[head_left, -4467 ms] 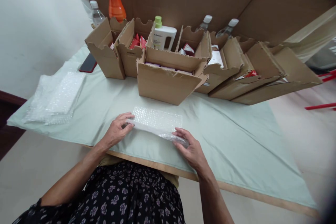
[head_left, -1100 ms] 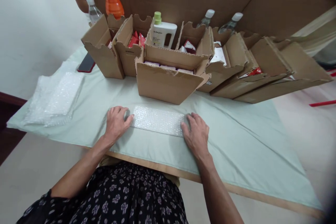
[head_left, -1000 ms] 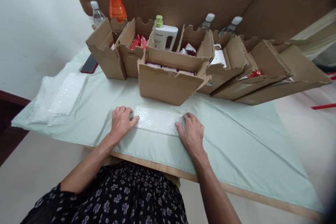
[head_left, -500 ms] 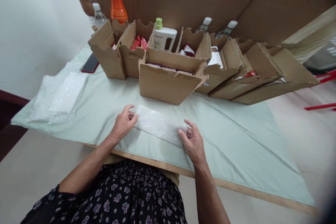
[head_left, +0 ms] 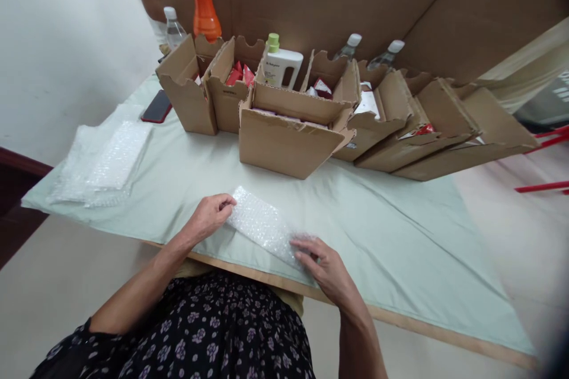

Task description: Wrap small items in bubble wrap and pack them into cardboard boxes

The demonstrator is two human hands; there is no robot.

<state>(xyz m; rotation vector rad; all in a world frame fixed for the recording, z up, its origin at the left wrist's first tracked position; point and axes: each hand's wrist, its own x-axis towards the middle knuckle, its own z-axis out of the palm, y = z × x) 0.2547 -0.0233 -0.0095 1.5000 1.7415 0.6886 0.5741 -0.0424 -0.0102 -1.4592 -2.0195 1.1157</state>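
A clear bubble wrap piece (head_left: 262, 224), looking like a flat pouch, lies slantwise on the green cloth before me. My left hand (head_left: 212, 213) pinches its left end between thumb and fingers. At the opposite end, my right hand (head_left: 317, 260) has its thumb and curled fingers closed on the wrap's edge. Just beyond the wrap stands a cardboard box (head_left: 288, 145) with purple-edged packs partly visible inside. Whether the wrap contains anything I cannot make out.
More bubble wrap (head_left: 111, 160) is stacked at the left, near a phone (head_left: 157, 106). Several open cardboard boxes (head_left: 189, 98) line the back, with a white bottle (head_left: 282, 66) and an orange bottle (head_left: 207, 15) among and behind them. The table's wooden front edge (head_left: 262, 276) runs beside my body.
The bubble wrap has turned, its right end coming nearer to me. My right hand has moved down with that end, and my left hand has shifted slightly nearer too.
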